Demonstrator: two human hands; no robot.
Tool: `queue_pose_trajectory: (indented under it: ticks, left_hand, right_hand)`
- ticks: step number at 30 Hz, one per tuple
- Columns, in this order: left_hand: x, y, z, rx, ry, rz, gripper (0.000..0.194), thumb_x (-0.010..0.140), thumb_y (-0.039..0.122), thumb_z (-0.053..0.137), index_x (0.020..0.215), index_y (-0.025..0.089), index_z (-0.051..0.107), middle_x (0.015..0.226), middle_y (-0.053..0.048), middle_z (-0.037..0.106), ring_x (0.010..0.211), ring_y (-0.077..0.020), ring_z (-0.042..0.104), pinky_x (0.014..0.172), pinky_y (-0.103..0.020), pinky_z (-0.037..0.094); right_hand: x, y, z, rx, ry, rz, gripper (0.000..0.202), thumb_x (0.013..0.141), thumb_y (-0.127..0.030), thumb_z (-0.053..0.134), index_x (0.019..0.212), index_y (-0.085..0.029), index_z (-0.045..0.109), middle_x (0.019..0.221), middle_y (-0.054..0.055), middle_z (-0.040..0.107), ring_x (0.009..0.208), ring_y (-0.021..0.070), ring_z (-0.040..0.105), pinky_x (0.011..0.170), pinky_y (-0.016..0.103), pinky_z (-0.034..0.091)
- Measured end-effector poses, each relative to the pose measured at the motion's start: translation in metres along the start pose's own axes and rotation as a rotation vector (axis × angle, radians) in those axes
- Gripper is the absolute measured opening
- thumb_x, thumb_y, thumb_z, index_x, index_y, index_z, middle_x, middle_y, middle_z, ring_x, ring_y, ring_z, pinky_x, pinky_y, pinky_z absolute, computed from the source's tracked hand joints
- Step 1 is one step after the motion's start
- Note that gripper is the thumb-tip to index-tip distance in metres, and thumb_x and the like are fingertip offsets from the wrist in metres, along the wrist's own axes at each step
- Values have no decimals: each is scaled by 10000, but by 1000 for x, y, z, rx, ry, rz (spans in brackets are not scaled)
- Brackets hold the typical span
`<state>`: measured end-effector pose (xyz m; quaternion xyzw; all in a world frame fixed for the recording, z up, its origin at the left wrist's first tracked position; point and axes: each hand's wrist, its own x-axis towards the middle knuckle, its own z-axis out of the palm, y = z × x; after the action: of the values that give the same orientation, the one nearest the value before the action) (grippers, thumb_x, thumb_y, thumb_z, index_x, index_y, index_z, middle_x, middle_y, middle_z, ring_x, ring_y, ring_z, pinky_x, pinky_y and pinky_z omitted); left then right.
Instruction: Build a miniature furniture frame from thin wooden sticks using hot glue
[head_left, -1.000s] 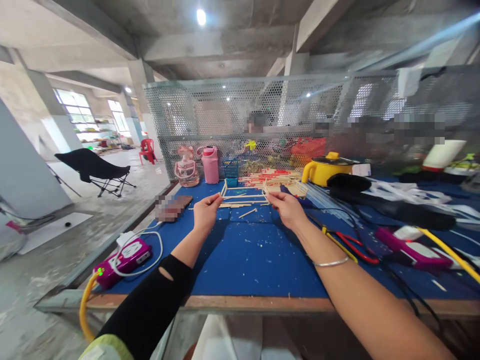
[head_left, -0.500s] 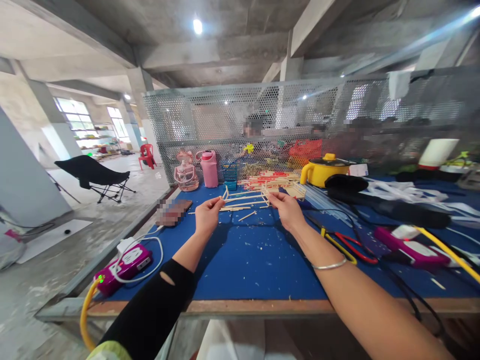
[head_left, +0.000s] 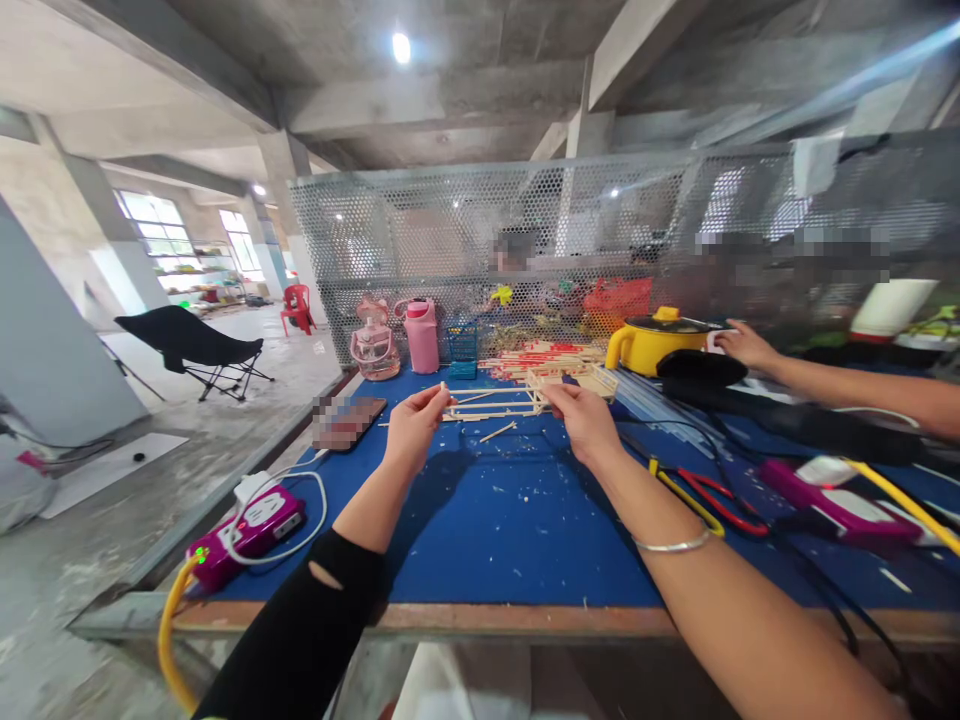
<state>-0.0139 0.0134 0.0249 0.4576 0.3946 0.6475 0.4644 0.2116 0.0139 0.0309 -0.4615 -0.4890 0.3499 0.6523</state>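
A light frame of thin wooden sticks (head_left: 499,391) is held up between both hands over the blue table mat. My left hand (head_left: 415,418) pinches its left end between thumb and fingertips. At the other end, my right hand (head_left: 583,415) is closed on the frame near its boxier part. Just beyond lies a pile of red-tipped wooden sticks (head_left: 540,362). A short loose stick (head_left: 498,432) rests on the mat below the frame. Fingertips cover the spots where the frame is gripped.
A phone (head_left: 352,424) and purple power strip (head_left: 251,530) lie left. Behind are a pink bottle (head_left: 422,338) and blue basket (head_left: 462,350). Rightward are a yellow pot (head_left: 656,347), red-handled pliers (head_left: 724,500) and another person's hand (head_left: 746,348). A perforated metal screen (head_left: 420,235) borders the back.
Another person's hand and arm have come in from the right, reaching beside the yellow pot. The stick frame has tilted slightly in my hands, which stay in nearly the same place.
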Motion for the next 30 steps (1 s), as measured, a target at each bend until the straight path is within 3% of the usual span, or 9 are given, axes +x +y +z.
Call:
queue_pose_trajectory:
  ticks: [4,8,13,20,30]
  left_hand:
    - [4,-2,-4,0,40,-77,438,555,463,782,782,98,698,608,-6,608,448,-30,377,413,-178,272]
    - [6,-3,-6,16,19,-126,404,535,446,792,704,95,686,544,8,556,440,-35,386,415,-180,292]
    - [6,-5,-5,55,28,-78,456,574,503,754,791,107,693,693,-40,662,474,-37,408,445,-183,318]
    - [3,-10,-3,207,52,-2,409,599,451,760,824,111,735,704,-67,717,516,-79,487,491,-209,349]
    - [3,-16,-3,291,90,74,360,687,428,691,876,128,753,762,-72,737,548,-96,513,542,-226,401]
  right_hand:
    - [0,1,1,11,-65,49,332,591,-505,693,610,-176,655,519,-34,529,515,106,412,524,263,309]
    - [0,0,1,13,-109,92,310,546,-465,731,612,-172,654,505,-43,504,488,93,394,493,256,291]
    - [0,0,-1,12,-124,108,297,551,-426,733,533,-172,580,484,-51,459,479,86,400,486,252,283]
    - [1,0,-2,-13,-78,84,350,519,-448,750,701,-160,673,556,-40,530,505,86,394,508,256,291]
    - [2,4,-2,-41,-44,49,385,509,-491,755,712,-171,692,582,-26,568,531,100,407,545,271,324]
